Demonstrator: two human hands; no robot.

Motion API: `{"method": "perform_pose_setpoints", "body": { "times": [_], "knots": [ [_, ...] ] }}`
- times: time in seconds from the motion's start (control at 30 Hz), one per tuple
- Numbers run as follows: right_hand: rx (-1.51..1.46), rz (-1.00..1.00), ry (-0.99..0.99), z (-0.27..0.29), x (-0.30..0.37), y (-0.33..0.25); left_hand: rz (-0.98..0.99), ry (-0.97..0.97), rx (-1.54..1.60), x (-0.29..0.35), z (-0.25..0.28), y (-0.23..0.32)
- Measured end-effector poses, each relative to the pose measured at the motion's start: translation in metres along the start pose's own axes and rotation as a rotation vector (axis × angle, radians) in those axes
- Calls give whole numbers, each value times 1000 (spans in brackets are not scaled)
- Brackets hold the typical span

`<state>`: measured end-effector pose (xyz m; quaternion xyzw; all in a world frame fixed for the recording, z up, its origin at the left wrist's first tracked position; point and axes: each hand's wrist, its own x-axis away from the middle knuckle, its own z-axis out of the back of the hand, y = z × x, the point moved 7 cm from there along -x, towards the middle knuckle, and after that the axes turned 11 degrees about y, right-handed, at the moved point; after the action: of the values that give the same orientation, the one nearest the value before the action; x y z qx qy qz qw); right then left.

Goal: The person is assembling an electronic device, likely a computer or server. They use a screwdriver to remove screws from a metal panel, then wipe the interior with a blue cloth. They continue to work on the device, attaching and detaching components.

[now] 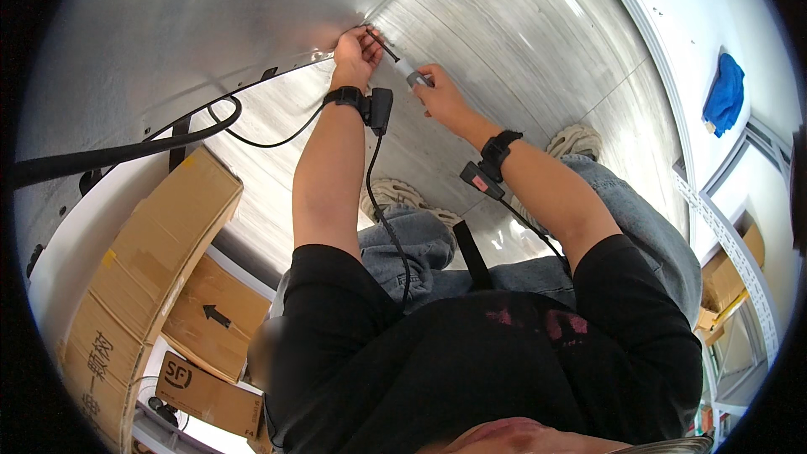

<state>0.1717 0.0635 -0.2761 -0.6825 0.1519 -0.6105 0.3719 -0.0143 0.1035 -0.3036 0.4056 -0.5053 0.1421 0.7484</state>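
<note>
My left hand (356,52) is pressed against the seam where a grey metal wall panel (210,25) meets the ribbed metal floor (521,42), fingers pinched at the tip of a thin black shaft. My right hand (439,94) grips the grey and white handle of a screwdriver (409,74), whose black shaft points up-left into that seam by my left fingers. Both wrists wear black bands with small boxes and cables hanging from them. My knees in blue jeans and my beige shoes (395,195) rest on the floor below.
A black cable (227,122) and a black bar (92,158) run along the wall's lower edge at left. Cardboard boxes (160,244) are stacked at lower left. A blue cloth (725,92) hangs at upper right, beside white metal shelving with boxes (731,269).
</note>
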Motion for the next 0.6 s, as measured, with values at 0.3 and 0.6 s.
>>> {"method": "perform_pose_setpoints", "body": {
  "times": [0.3, 0.6],
  "knots": [
    [217, 235, 157, 6, 3, -5, -4, -38, 17, -1, 2, 0],
    [136, 101, 125, 23, 2, -1, -9, 13, -39, 5, 5, 0]
  ]
}}
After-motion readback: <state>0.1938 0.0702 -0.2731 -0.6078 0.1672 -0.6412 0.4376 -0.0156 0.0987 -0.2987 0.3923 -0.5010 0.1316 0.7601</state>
